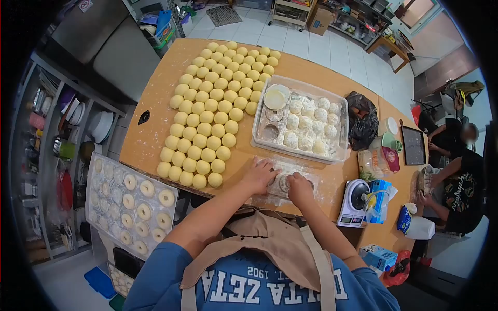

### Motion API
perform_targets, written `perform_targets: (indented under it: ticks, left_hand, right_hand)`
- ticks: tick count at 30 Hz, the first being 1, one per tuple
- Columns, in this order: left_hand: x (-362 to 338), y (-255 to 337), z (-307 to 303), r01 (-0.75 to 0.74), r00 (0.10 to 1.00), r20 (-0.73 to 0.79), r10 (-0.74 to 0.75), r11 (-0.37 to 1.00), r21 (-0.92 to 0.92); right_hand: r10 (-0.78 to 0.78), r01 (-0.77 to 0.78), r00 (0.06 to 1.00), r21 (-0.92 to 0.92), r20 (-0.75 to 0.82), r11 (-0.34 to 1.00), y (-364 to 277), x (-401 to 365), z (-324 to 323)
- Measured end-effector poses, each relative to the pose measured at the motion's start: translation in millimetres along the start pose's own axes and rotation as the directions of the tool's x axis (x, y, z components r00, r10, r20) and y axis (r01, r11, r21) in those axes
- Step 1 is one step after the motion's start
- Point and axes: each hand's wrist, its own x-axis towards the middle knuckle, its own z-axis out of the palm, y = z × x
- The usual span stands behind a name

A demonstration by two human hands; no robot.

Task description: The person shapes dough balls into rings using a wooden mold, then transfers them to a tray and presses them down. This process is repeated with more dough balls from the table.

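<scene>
My left hand [259, 176] lies with fingers stretched out over the left part of a small floured board [306, 169] at the table's front edge. Just right of it, my right hand [300, 187] is curled closed over a whitish round piece [284, 182] on the board; what its fingers grip is hidden. Beyond both hands stands a clear plastic box [311, 152] with floured dough balls [307, 122], a small bowl [276, 97] and round ring shapes. Rows of yellow dough balls [210, 117] cover the table to the left.
A tray of ring-shaped dough [143, 211] sits at lower left. On the right are a black plastic bag [362, 120], a kitchen scale [354, 202], a blue carton [380, 201] and a dark baking tray [413, 145]. Another person [459, 176] works at the far right.
</scene>
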Motion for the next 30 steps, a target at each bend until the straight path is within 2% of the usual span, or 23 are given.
perform_targets:
  ticks: [7,10,13,14,17,23,27,30]
  left_hand:
    - [-2.1,1.8,-3.4,-0.006,1.0,0.006,0.006,1.0,-0.015]
    - [-1.8,0.9,-10.6,0.003,1.0,0.009,-0.003,0.999,-0.036]
    - [-5.6,4.9,-10.4,0.017,0.999,0.046,-0.016,0.999,-0.032]
    - [-5.6,5.0,-12.8,0.017,0.999,0.052,-0.016,1.0,-0.023]
    - [-4.7,5.0,-15.2,0.008,0.999,0.048,-0.007,1.0,-0.023]
    - [-3.0,-0.3,-2.0,-0.01,1.0,-0.012,0.009,0.998,-0.06]
    - [-1.8,-0.2,-4.4,-0.005,1.0,0.02,0.006,1.0,-0.027]
    - [-1.1,-2.9,3.0,-0.016,0.999,-0.033,0.015,1.0,-0.026]
  right_hand:
    - [0.013,-0.014,1.0,0.019,0.02,1.0,4.0,3.2,5.4]
    - [0.02,-0.014,0.999,0.144,-0.044,0.99,9.5,3.6,-11.4]
    - [0.069,-0.035,0.98,0.181,-0.186,0.983,8.7,4.6,-46.7]
    - [0.079,-0.062,0.988,0.136,-0.13,0.989,11.6,7.9,-51.8]
    - [-0.011,0.015,0.998,0.063,-0.059,0.998,22.9,10.4,-30.2]
    - [0.032,-0.032,0.995,0.003,0.09,0.999,3.7,4.8,-6.9]
    - [0.062,-0.06,0.993,-0.018,0.102,0.998,-2.3,5.1,-8.3]
    - [0.04,-0.037,0.996,-0.034,0.084,0.999,-2.5,5.6,-5.6]
